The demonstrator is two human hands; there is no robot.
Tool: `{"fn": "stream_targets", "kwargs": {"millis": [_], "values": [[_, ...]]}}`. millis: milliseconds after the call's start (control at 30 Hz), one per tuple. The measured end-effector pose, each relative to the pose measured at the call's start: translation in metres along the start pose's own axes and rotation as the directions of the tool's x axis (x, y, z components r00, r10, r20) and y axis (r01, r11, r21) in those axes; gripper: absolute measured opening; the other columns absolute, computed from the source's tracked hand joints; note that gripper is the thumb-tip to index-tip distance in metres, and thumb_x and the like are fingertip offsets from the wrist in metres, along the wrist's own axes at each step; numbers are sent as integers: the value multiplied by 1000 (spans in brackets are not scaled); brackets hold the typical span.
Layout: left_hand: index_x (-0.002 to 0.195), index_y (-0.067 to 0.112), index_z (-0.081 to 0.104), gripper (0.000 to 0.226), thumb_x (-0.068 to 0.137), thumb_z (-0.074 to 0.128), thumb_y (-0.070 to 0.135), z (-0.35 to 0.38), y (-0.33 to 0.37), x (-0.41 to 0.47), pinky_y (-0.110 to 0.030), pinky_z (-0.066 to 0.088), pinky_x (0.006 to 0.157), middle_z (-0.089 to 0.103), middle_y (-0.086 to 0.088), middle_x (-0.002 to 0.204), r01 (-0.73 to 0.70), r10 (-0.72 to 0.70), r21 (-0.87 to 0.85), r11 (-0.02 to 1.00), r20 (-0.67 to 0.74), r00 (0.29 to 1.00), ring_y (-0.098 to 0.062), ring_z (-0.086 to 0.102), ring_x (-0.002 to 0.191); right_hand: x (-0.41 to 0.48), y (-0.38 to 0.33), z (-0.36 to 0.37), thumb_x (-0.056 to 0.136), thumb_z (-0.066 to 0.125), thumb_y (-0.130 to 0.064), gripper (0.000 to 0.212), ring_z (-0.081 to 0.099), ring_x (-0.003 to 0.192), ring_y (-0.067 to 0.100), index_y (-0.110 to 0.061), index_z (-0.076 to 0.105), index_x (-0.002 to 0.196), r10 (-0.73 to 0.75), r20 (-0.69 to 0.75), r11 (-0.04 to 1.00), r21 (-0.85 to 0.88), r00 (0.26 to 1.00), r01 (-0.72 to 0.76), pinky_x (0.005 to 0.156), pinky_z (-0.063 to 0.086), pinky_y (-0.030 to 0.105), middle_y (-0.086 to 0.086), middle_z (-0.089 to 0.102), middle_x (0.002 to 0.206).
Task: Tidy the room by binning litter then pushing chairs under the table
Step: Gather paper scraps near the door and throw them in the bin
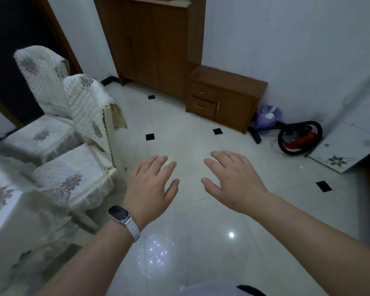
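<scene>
Both hands reach forward, palms down over the glossy tiled floor (201, 242) — the left hand (152, 186), with a watch (124, 221) on its wrist, and the right hand (235, 180) just beside it. Each has its fingers spread apart and holds nothing.

At the left edge, the corner of the table (2, 210) shows under a pale flowered cloth. Just beyond it stands the near chair (77, 180), its seat and back draped in the same quilted fabric; it sits beside the table, not tucked under. The far chair (41, 133) stands right behind it.

Farther off along the wall, a low wooden cabinet (224, 99) stands beside a tall wooden cupboard (154, 45). To the right of the cabinet sits the purple bin (268, 116) with some litter inside — next to it, a red vacuum cleaner (297, 139) lies on the floor.
</scene>
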State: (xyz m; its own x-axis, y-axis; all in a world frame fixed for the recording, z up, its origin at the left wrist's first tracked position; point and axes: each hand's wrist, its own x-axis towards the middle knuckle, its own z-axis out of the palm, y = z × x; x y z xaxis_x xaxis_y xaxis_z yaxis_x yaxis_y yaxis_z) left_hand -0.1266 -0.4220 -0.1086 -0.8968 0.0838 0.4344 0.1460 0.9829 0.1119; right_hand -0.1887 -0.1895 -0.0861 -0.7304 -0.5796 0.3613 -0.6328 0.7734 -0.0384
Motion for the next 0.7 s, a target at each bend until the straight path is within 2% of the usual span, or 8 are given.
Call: {"fn": "stream_targets", "kwargs": {"millis": [267,500,567,700], "values": [[123,18,64,42,90,53,41,42,-37,88,-44,43,98,63,-7,128,25,-26,24,999,37,999,-30,56,120,91,61,47,89,45,-49,50,58,110,32,-12,67,116,-14,-3,999,36,1000,14,92,43,41,12,63,121],[125,18,64,45,91,48,44,85,-59,210,-45,44,97,62,-7,129,129,-138,121,984,74,988,-31,55,121,213,159,83,90,38,-53,56,54,117,29,-16,64,122,-8,52,997,72,999,4,97,37,39,9,61,127],[126,18,63,46,91,48,44,96,-58,250,-45,43,99,62,-7,129,129,-137,136,982,56,989,-30,55,122,243,190,91,90,40,-52,54,55,114,29,-15,65,120,-24,22,997,80,999,23,96,32,37,9,62,125],[121,16,66,41,89,55,40,112,-52,321,-42,41,97,64,-8,125,130,-128,177,976,-22,992,-31,57,119,297,237,104,90,40,-53,54,56,114,29,-16,64,121,-94,27,992,91,995,91,95,37,38,8,62,124]]}}
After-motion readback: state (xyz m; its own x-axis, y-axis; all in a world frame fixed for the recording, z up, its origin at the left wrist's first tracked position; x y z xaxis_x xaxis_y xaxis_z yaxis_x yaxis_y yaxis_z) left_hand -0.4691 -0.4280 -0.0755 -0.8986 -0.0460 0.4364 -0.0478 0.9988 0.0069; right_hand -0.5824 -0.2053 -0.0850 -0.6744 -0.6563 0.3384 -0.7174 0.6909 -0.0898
